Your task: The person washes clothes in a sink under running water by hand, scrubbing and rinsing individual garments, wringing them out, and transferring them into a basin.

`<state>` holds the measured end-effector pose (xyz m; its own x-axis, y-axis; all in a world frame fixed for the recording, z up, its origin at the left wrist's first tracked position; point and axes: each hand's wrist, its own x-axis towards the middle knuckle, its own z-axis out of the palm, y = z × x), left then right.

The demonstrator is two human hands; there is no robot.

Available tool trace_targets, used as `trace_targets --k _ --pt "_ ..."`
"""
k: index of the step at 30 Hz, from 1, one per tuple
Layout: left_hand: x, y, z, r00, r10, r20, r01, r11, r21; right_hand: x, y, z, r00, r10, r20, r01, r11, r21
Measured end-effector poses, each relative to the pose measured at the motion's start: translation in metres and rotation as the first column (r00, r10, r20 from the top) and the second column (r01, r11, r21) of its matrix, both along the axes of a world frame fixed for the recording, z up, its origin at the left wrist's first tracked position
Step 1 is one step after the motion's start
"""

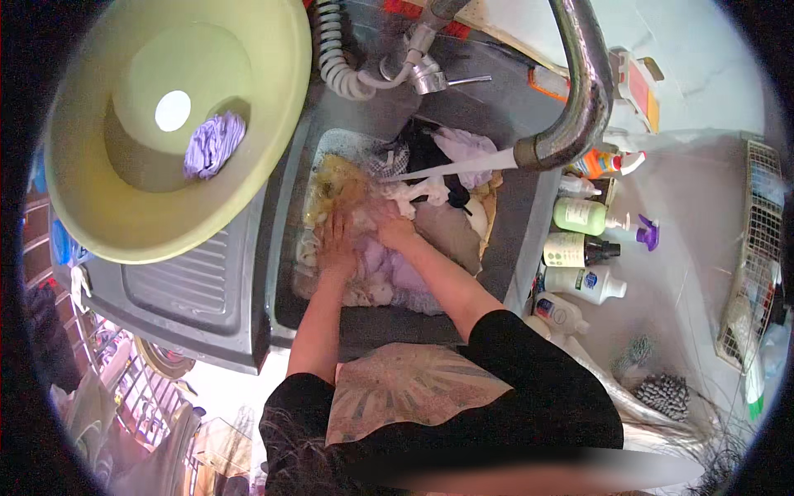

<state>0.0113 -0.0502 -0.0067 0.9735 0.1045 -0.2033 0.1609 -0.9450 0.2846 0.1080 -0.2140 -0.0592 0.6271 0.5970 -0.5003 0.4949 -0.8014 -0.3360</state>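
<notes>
Wet laundry fills a dark grey sink basin (pixel 502 248) before me, under water running from a metal faucet (pixel 592 93). My left hand (pixel 338 242) lies spread on the washing, its fingertips by a yellow cloth (pixel 332 180). To its right, my right hand (pixel 395 226) presses into the wet fabric, its fingertips blurred by water. A lilac cloth (pixel 403 266) lies below and between my hands. Just beyond my right hand are a white cloth (pixel 428 191) and a grey-brown cloth (pixel 450 232). Black cloth (pixel 425 149) and a pale lilac garment (pixel 468 152) lie at the far side.
A large yellow-green basin (pixel 273 186) stands left on the ribbed drainboard (pixel 186 279), holding a purple striped cloth (pixel 214 146). Several bottles, including a green pump bottle (pixel 580 215), line the right ledge. A coiled hose (pixel 335 56) and tap lever (pixel 468 80) are at the back.
</notes>
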Motion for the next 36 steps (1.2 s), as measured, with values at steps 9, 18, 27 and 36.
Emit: trace_targets --k 9,18,27,36 --pt "-0.043 0.031 -0.023 0.978 0.031 -0.208 -0.083 0.966 -0.244 0.005 0.010 0.046 0.960 -0.014 0.278 -0.085 0.937 0.340" --pt "-0.022 0.035 -0.011 0.837 -0.230 -0.497 -0.006 0.903 -0.429 0.015 0.039 0.073 0.975 0.197 -0.107 -0.224 0.874 -0.431" --pt "-0.060 0.055 0.013 0.987 0.082 -0.135 -0.103 0.983 -0.155 -0.011 0.037 0.090 0.851 0.350 0.392 -0.447 0.875 0.187" --pt "-0.037 0.077 0.207 0.977 -0.148 -0.150 0.128 0.982 -0.138 -0.032 0.049 0.128 0.979 0.199 0.041 -0.203 0.960 0.191"
